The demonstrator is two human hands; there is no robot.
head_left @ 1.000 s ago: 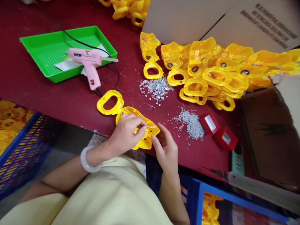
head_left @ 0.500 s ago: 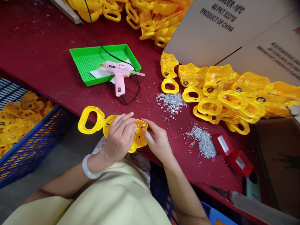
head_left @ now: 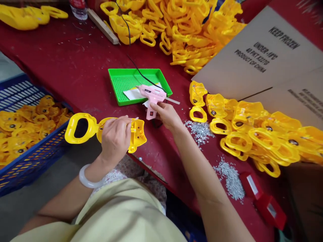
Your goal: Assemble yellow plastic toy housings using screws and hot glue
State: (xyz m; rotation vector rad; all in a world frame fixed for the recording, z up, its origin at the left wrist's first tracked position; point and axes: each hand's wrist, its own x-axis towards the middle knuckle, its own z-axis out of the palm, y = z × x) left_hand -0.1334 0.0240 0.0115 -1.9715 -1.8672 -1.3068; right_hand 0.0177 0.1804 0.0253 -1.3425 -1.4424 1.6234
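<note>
Left hand (head_left: 115, 137): clenched in a firm grasp on the body of a yellow plastic moulding (head_left: 138, 136), fingers wrapped over its near edge. Moulding position: directly under the left hand, held just above the worktop (head_left: 75, 67) edge, with its ring-shaped handle (head_left: 80, 127) projecting beyond the hand to the left. At the fingertips, a thin pale sliver (head_left: 136, 118), too small to identify. On the wrist behind the hand, a pale bangle (head_left: 88, 176).

Right hand (head_left: 165, 116): fingers extended and unclenched, tips at the grip of a pink hot-glue gun (head_left: 151, 95); no closed grasp visible. Gun position: just ahead of the right hand, across the corner of a green perforated tray (head_left: 131, 101), nozzle away from the hand, with a pale glue stick (head_left: 173, 101) protruding from the rear and a black cord (head_left: 141, 74) trailing beyond. Handling note: moulding steadied by one hand alone, leaving the other hand free at the gun.

Right of the right hand: loose silver sequins (head_left: 199, 132) and a heap of yellow mouldings (head_left: 264, 141). Left of the left hand: a blue plastic crate (head_left: 32, 158) of yellow parts. Farthest ahead: a flattened cardboard carton (head_left: 262, 57).
</note>
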